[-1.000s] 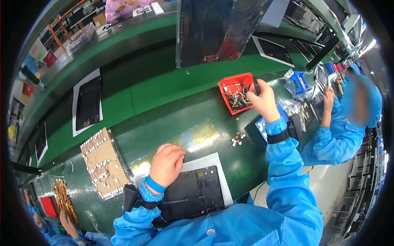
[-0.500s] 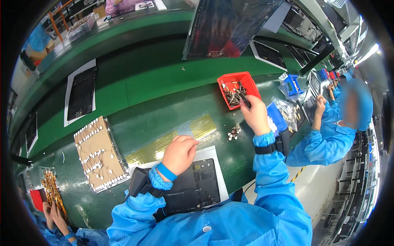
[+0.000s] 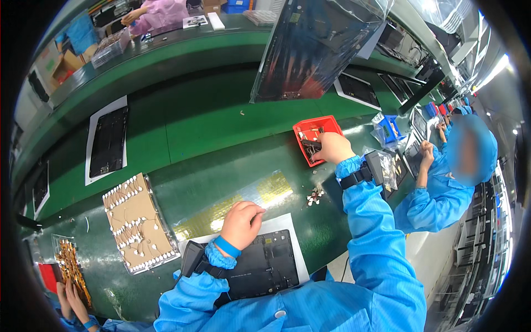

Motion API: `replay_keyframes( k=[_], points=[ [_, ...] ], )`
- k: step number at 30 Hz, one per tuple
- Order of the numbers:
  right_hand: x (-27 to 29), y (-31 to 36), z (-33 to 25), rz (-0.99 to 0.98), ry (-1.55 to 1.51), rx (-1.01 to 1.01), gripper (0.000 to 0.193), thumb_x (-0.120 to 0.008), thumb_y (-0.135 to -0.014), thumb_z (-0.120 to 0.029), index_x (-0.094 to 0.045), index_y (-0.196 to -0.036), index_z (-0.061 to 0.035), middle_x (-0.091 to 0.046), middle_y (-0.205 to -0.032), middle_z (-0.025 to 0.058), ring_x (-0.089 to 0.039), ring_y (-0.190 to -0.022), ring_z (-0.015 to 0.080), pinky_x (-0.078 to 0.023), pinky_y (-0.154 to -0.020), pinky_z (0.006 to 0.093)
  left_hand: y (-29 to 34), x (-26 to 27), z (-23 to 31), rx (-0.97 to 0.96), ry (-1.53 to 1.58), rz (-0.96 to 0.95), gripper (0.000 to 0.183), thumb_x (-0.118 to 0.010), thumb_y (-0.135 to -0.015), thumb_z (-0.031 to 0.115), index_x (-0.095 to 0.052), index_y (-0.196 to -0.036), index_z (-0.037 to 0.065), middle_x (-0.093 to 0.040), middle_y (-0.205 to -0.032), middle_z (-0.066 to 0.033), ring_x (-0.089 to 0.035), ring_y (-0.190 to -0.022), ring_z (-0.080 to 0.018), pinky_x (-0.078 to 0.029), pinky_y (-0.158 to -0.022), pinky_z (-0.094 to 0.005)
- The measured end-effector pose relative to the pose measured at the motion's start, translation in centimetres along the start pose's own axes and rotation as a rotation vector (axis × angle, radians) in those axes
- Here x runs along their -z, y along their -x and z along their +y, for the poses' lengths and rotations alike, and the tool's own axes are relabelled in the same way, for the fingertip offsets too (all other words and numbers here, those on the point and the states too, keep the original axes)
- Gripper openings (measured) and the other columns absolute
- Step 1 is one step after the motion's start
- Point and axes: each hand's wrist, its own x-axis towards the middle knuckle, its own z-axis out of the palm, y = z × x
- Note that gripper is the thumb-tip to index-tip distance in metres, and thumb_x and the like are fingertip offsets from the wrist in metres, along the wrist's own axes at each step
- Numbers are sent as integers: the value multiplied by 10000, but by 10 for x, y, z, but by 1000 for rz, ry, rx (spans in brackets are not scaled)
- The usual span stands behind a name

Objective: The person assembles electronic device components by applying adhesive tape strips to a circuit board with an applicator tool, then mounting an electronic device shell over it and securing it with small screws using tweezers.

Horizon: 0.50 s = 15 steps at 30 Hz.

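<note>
My right hand point(image 3: 335, 148) reaches into the red bin point(image 3: 331, 123), its fingers closed on what look like black tweezers point(image 3: 311, 143). Small dark and white parts lie in the bin, partly hidden by the hand. My left hand point(image 3: 241, 226) hovers over the far edge of a black tablet-like panel point(image 3: 265, 264), thumb and fingers pinched together. Anything between those fingertips is too small to make out. Beneath the panel lies a white sheet point(image 3: 300, 260). A small pile of white and brown parts point(image 3: 315, 196) sits on the green table, nearer me than the bin.
A cardboard-backed tray point(image 3: 136, 213) holds rows of white-ended wires at left. Yellow film point(image 3: 238, 205) lies beyond the panel. A plastic-wrapped black panel point(image 3: 321, 50) hangs ahead. A blue bin point(image 3: 391, 130) and a co-worker point(image 3: 437, 199) are at right; another person's hands point(image 3: 72, 301) show lower left.
My right hand has come down and slightly left, from above the red bin's near edge into it. My left hand stays pinched over the panel. The whole view has shifted slightly.
</note>
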Motion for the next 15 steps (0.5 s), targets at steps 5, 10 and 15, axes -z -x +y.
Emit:
replay_keyframes(
  k=[5, 10, 15],
  points=[
    [-14, -14, 14, 71, -20, 30, 306, -738, -594, -222, -649, -822, -39, -630, -846, 146, -601, -837, 316, -481, -721, 402, -1, 0, -2, 8, 12, -16, 86, -587, -721, 41, -621, -800, 36, -598, -812, -108, -554, -811, -295, -448, -739, -373],
    [-2, -9, 32, 162, -340, 33, 220, -712, -625, -135, -620, -772, 0, -621, -749, 155, -614, -746, 277, -471, -664, 364, 0, -1, -3, 7, 29, -20, 91, -584, -734, 41, -619, -817, 30, -595, -813, -115, -553, -801, -295, -447, -726, -367],
    [3, 15, 30, 179, -861, -30, 97, -649, -726, -13, -602, -806, 17, -624, -714, 61, -571, -678, 97, -439, -568, 240, 2, 0, -4, 85, 130, -26, 91, -577, -728, 38, -627, -804, 38, -597, -809, -113, -552, -825, -300, -449, -744, -376]
  ],
)
